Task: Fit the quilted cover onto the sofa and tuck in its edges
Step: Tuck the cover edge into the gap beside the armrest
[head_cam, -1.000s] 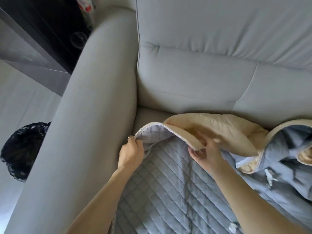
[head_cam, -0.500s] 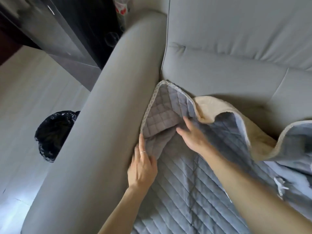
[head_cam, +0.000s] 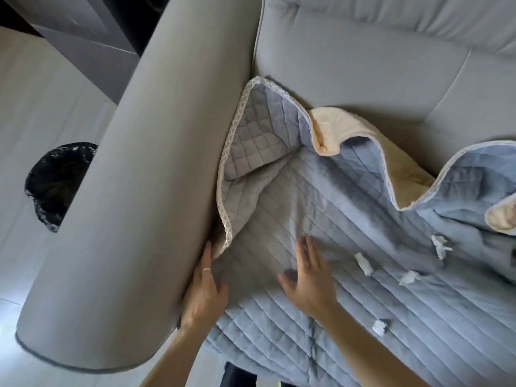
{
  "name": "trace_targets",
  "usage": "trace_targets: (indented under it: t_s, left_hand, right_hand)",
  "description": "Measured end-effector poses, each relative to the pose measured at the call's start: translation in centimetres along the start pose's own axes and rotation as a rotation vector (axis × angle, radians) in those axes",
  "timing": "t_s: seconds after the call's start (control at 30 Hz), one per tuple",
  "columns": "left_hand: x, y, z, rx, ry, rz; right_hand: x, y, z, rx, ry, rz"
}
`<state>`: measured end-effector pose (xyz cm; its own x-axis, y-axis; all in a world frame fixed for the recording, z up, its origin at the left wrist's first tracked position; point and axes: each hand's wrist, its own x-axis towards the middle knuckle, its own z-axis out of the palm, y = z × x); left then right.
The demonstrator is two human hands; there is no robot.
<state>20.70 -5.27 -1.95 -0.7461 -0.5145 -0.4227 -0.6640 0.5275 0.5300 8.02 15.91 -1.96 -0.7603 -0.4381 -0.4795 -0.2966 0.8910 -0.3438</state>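
The blue-grey quilted cover (head_cam: 349,233) with a lace trim and a cream underside lies over the seat of the grey sofa (head_cam: 363,65). Its left corner stands folded up against the sofa's armrest (head_cam: 145,191). My left hand (head_cam: 205,286) lies with straight fingers in the gap between armrest and seat, pressing the cover's edge down there. My right hand (head_cam: 310,277) rests flat and open on the cover, fingers spread. The cover's far edge is rumpled and turned over at the right, showing the cream side.
Small white tufts (head_cam: 363,263) dot the cover's surface. A bin with a black bag (head_cam: 55,185) stands on the pale floor left of the armrest. A dark cabinet (head_cam: 83,29) sits at the top left.
Both hands moved toward me along the seat. My left hand slid down the gap beside the armrest. My right hand left the folded corner and now lies flat on the cover.
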Motion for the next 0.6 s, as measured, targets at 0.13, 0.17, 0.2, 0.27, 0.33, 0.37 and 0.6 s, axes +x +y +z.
trace_targets:
  t_s: [0.13,0.17,0.2,0.27,0.33,0.37,0.6]
  left_hand:
    - [-1.8,-0.8,0.9,0.080,-0.059,-0.285]
    - [-1.9,-0.7,1.1,0.108,-0.061,-0.302]
    - [-2.4,-0.9,1.3,0.110,-0.063,-0.333]
    - [-3.2,-1.5,1.5,0.045,-0.063,-0.411]
    - [-5.0,-3.1,1.8,-0.027,-0.057,-0.477]
    - [-5.8,-4.1,1.9,-0.069,-0.044,-0.489]
    - [-10.3,-10.3,0.9,-0.107,-0.136,-0.400]
  right_hand:
    - [-3.1,-0.7,1.5,-0.124,-0.050,-0.072]
    - [-3.4,-0.9,1.8,-0.157,-0.062,-0.087]
    - [-3.9,-1.1,2.3,-0.177,-0.076,-0.097]
    - [-4.5,-1.3,3.1,-0.195,-0.089,-0.085]
    - [-5.2,-1.7,3.8,-0.227,-0.077,-0.072]
    - [-5.4,-2.0,4.1,-0.254,-0.070,-0.065]
    - [-7.6,-5.8,6.0,-0.305,-0.055,-0.114]
